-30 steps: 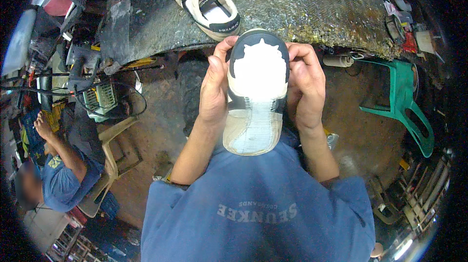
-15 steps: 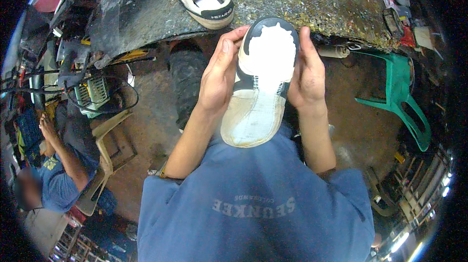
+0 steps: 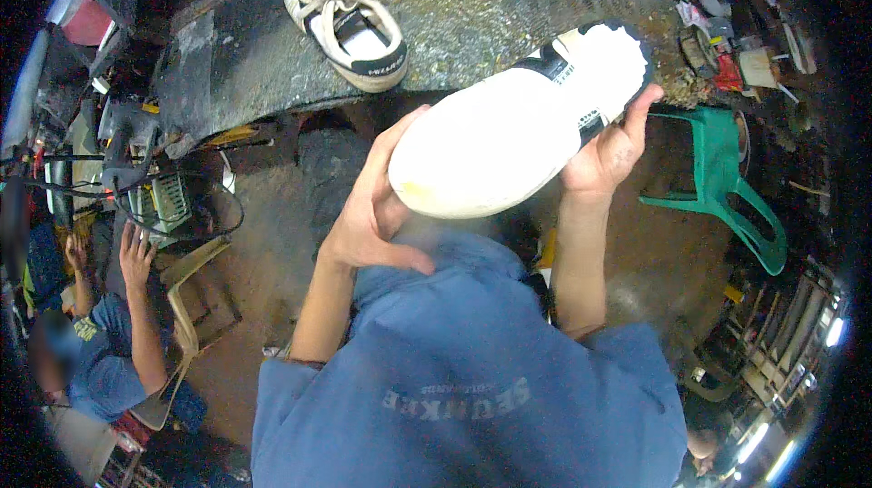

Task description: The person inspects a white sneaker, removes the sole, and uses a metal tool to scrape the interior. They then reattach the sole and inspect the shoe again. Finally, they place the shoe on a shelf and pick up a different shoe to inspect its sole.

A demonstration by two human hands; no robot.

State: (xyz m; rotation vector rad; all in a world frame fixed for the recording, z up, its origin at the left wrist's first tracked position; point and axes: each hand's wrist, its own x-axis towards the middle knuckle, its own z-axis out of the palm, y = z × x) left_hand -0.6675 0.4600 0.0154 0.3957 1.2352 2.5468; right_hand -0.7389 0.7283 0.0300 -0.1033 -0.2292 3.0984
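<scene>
Clearly, the right hand [image 3: 603, 161] holds a smooth-soled white shoe [image 3: 504, 138]; the left hand [image 3: 361, 223], thumb wide, stands at its rounded toe [image 3: 420, 170].

The nearer shoe [image 3: 522, 124] is bright white underneath, yellowish in one spot by the toe, with black toward the heel. The other shoe [image 3: 343, 20] is off-white with a black heel. I see yellow mottling over the dark grey surface [image 3: 454, 24], plain green on the plastic seat [image 3: 716, 156], beige on the chair [image 3: 184, 320], and grey lettering across the blue shirt [image 3: 472, 343].
</scene>
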